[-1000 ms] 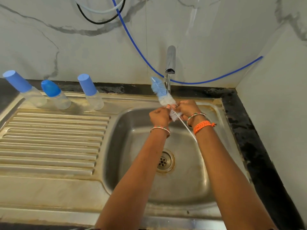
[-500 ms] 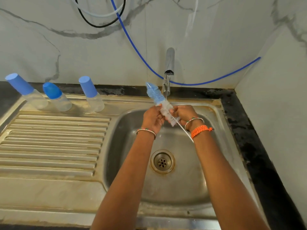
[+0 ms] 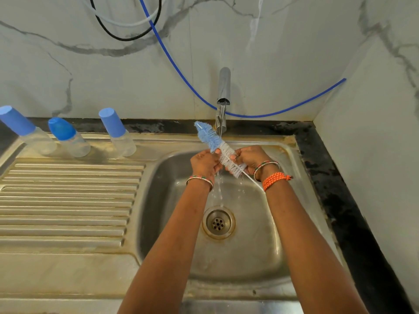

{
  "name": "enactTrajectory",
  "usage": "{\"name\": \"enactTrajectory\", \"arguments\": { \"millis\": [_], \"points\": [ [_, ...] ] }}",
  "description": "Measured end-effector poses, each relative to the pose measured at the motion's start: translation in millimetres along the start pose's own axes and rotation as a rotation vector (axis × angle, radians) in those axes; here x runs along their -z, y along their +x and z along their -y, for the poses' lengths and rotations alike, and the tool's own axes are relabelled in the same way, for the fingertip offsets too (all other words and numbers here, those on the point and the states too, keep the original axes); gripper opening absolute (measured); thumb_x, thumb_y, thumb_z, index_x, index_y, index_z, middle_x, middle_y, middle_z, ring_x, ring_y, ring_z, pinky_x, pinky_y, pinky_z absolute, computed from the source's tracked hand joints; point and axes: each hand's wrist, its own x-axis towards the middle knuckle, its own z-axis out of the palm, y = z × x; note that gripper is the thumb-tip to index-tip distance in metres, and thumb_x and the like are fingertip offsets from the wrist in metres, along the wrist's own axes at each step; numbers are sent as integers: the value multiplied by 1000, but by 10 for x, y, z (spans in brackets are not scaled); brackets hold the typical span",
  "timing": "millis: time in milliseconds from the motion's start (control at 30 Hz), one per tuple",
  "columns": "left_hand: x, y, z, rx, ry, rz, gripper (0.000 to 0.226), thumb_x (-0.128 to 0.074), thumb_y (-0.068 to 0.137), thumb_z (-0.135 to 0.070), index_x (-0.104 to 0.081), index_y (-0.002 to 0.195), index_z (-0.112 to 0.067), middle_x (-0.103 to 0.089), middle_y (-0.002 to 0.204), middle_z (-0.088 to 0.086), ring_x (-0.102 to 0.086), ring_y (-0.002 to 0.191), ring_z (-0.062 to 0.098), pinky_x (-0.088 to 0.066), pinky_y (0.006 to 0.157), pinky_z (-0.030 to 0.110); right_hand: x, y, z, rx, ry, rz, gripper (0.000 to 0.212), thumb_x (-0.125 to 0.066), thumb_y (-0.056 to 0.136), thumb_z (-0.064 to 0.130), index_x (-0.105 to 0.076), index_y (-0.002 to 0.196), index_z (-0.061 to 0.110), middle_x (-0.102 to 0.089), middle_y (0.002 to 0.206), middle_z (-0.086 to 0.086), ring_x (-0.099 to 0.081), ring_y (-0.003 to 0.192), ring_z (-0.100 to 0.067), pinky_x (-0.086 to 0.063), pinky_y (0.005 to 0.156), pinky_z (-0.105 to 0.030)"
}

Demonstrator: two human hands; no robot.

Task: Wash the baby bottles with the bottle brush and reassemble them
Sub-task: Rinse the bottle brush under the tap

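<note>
I hold the bottle brush (image 3: 218,148) over the sink basin (image 3: 172,214), under the thin stream of water falling from the tap (image 3: 223,96). My left hand (image 3: 205,163) closes around the brush where the blue bristles meet the white ones, my thumb pressed against the bristles and my fingers curled in underneath. My right hand (image 3: 250,158) grips the white bristle section nearer the wire handle, fingers wrapped tight on it; the wire runs down past my right wrist, beside the orange thread band (image 3: 275,180) and the bangle there. The brush is tilted, its blue tip pointing up and to the left toward the back ledge, just beside the tap's spout. Water runs off below my hands and falls toward the drain (image 3: 218,222).

Three baby bottles stand well apart from my hands on the back edge of the draining board (image 3: 68,200), each capped in blue: the leftmost bottle (image 3: 27,131), the middle bottle (image 3: 69,138) and the right bottle (image 3: 118,132). A blue hose (image 3: 181,73) crosses the marble wall behind the tap.
</note>
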Motion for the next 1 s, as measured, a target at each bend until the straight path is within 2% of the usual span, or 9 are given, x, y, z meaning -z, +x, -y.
{"name": "enactTrajectory", "arguments": {
  "millis": [133,267,500,567,633,733,833,933,1000],
  "points": [
    [-27,27,-5,-3,-5,-31,22,-59,88,5,-60,109,4,-65,100,16,-64,73,19,-57,59,26,16,4,6,-14,-19,12,14,-62,80,-12,-66,83,1,-66,93,-20,-65,94,-36,-52,89,-51],
    [-40,0,-13,15,0,-41,20,-61,87,5,-61,107,4,-64,97,17,-63,68,18,-56,51,23,31,13,2,-34,-21,27,16,-62,80,-12,-67,79,3,-67,96,-22,-64,97,-40,-50,91,-53],
    [133,88,-195,-12,-29,-64,27,-57,89,6,-58,116,5,-64,115,21,-64,86,24,-54,57,26,-223,-4,224,25,-140,95,21,-60,85,-7,-63,105,-10,-63,116,-24,-60,110,-36,-48,97,-48],
    [127,112,-259,-20,-48,-62,29,-55,90,6,-55,119,6,-63,116,20,-64,95,28,-54,63,29,-266,27,296,30,-154,94,9,-62,84,-7,-66,91,-5,-63,115,-25,-61,108,-36,-49,96,-48],
    [103,137,-276,-23,-63,-47,32,-52,91,8,-52,124,7,-61,119,21,-62,102,29,-53,74,32,-262,43,352,44,-176,73,11,-64,81,-9,-65,74,0,-66,107,-23,-66,96,-32,-52,90,-46],
    [89,115,-241,-4,-61,32,36,-42,92,11,-50,126,7,-62,116,22,-63,94,25,-56,74,31,-191,48,340,53,-162,41,6,-62,81,-12,-65,82,-7,-66,107,-26,-66,95,-33,-53,90,-46],
    [76,52,-208,63,-117,126,26,-41,91,-2,-53,113,-1,-63,94,13,-62,80,21,-55,72,29,-80,30,248,48,-202,25,12,-62,82,-9,-65,93,-9,-67,106,-24,-65,97,-33,-51,92,-49],
    [15,40,-155,87,-50,122,28,-55,94,-27,-52,114,-8,-64,101,14,-63,89,26,-55,72,34,-10,7,126,79,-292,18,20,-63,83,-5,-67,103,-4,-68,104,-17,-64,93,-28,-53,90,-41],
    [-9,65,-77,30,42,57,28,-59,93,-25,-52,113,-7,-64,102,14,-62,94,28,-55,71,36,9,-26,81,102,-349,0,23,-64,82,-3,-67,105,-4,-69,102,-17,-62,88,-25,-54,86,-39]
  ]
}}
